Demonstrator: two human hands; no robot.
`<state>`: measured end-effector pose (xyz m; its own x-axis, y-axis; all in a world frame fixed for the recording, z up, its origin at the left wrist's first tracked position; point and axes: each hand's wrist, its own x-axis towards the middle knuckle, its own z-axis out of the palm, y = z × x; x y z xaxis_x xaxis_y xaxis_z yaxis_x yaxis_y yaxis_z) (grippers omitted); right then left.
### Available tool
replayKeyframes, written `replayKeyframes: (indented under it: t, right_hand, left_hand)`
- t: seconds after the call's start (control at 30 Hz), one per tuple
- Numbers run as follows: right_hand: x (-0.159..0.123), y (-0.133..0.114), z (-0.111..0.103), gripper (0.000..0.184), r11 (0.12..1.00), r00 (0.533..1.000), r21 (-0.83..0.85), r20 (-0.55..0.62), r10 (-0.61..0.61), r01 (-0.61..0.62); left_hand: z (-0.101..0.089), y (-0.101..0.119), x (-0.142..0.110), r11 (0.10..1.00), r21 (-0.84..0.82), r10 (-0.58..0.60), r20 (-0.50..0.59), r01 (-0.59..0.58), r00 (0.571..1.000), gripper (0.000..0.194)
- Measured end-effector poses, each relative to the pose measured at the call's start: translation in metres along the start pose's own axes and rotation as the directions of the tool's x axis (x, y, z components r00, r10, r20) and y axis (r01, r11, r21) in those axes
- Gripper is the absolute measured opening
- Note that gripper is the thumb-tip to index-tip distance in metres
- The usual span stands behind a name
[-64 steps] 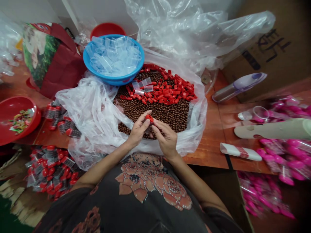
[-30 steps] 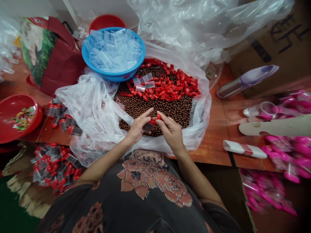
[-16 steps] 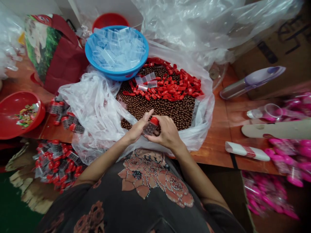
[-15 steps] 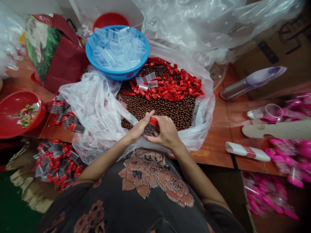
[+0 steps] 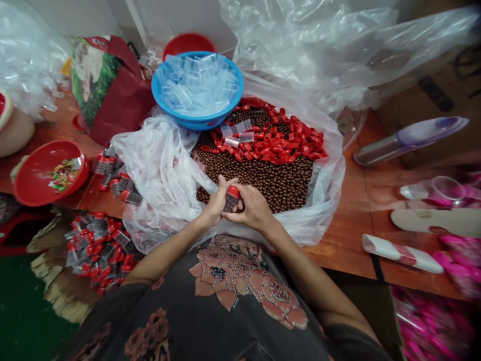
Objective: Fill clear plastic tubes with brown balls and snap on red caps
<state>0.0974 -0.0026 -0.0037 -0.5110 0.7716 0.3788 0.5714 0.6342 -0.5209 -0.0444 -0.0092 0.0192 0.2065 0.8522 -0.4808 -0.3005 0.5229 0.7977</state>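
Between my two hands is a small clear container (image 5: 230, 201) filled with brown balls and topped with a red cap. My left hand (image 5: 217, 202) grips its left side, and my right hand (image 5: 254, 204) closes round it from the right, fingers near the cap. Both hands are just over the near edge of a white plastic bag (image 5: 325, 198) spread open. In the bag lie loose brown balls (image 5: 276, 181), a heap of red caps (image 5: 289, 138) and a few clear empty containers (image 5: 232, 141). Part of the held container is hidden by my fingers.
Behind the bag stands a blue basin (image 5: 195, 122) of clear containers. Filled red-capped containers (image 5: 101, 245) are piled at left, near a red bowl (image 5: 28, 183) and a dark red bag (image 5: 124, 100). On the right lie a purple-handled scoop (image 5: 409, 140) and a white roll (image 5: 402, 253).
The view has turned slightly left, so things appear farther right. Both hands stay together on the container; the fingers have shifted a little round its red cap.
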Motion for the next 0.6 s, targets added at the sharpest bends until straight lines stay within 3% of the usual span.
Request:
replayKeyframes:
  t: [0.13,0.33,0.47,0.6]
  right_hand:
    - [0.007,-0.006,0.003,0.085,0.997,0.995,0.044,0.088,0.054,-0.058]
    - [0.015,-0.007,0.005,0.074,0.999,0.997,0.037,0.066,0.032,-0.034]
    - [0.018,-0.006,0.004,0.078,0.998,1.0,0.066,0.015,-0.013,0.012]
    - [0.021,-0.005,0.005,0.075,0.993,0.999,0.11,-0.002,-0.038,0.038]
  left_hand:
    - [-0.011,0.003,0.003,0.999,-0.043,0.023,0.025,-0.022,0.999,0.079]
    - [-0.025,0.006,-0.003,0.991,-0.135,0.009,0.057,-0.001,0.998,0.066]
    - [-0.034,0.011,-0.011,0.992,-0.038,0.125,0.047,-0.123,0.991,0.065]
    - [-0.038,0.014,-0.014,0.954,0.138,0.247,0.131,-0.265,0.96,0.074]
